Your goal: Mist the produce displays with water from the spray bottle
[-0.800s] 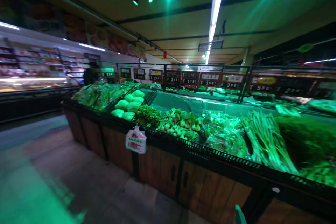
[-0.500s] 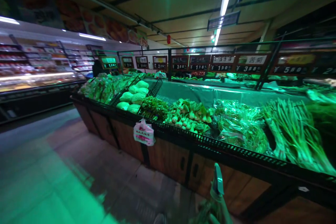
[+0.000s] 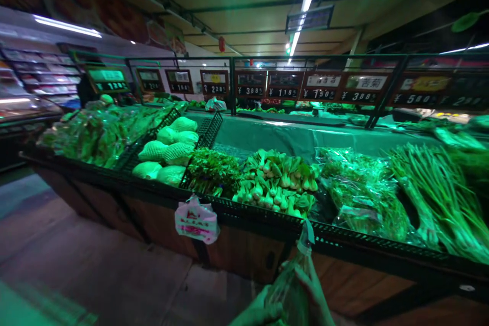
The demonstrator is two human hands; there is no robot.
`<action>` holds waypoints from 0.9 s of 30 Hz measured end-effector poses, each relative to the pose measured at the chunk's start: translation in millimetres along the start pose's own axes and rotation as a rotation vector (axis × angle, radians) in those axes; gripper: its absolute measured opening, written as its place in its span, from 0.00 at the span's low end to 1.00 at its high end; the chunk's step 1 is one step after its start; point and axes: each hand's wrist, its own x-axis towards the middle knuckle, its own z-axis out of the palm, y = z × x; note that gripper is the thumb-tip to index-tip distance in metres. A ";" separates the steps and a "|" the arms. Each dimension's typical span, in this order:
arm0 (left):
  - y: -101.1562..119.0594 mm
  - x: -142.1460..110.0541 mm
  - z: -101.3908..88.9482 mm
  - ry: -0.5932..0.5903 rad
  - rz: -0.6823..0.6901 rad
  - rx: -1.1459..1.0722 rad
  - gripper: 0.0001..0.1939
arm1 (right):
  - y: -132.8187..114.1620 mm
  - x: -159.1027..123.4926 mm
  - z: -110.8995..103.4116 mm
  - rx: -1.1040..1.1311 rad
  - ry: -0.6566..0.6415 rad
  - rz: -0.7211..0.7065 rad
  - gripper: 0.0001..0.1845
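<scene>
At the bottom edge both of my hands hold a clear plastic bag of green vegetables [image 3: 289,285], tied at its top near the front rail of the produce stand [image 3: 244,211]. My left hand [image 3: 256,313] grips the bag's lower left side. My right hand [image 3: 314,290] is wrapped round its right side. Just beyond the bag lie a pile of bok choy [image 3: 280,181] and a bunch of dark leafy greens [image 3: 214,168].
The stand also carries netted cabbages [image 3: 168,150], wrapped greens [image 3: 95,132], bagged vegetables [image 3: 362,193] and long green stalks [image 3: 439,188]. A roll of pink-printed bags [image 3: 196,220] hangs on the front rail. Price signs [image 3: 282,85] run overhead. A refrigerated case [image 3: 23,107] stands left across the aisle floor [image 3: 76,265].
The view has moved closer to the stand and turned left. The bag rose into view from the bottom edge, and now both hands show on it.
</scene>
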 end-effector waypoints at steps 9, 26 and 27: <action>64.4 -6.8 -52.3 0.120 0.112 0.163 0.32 | 26.3 50.6 73.9 -0.071 -0.164 0.003 0.52; 102.7 90.9 4.5 0.455 0.302 0.016 0.40 | 69.9 106.8 168.1 -0.204 -0.506 -0.002 0.40; 101.0 93.0 3.9 0.444 0.254 0.028 0.37 | 68.0 108.9 164.4 -0.201 -0.489 -0.006 0.40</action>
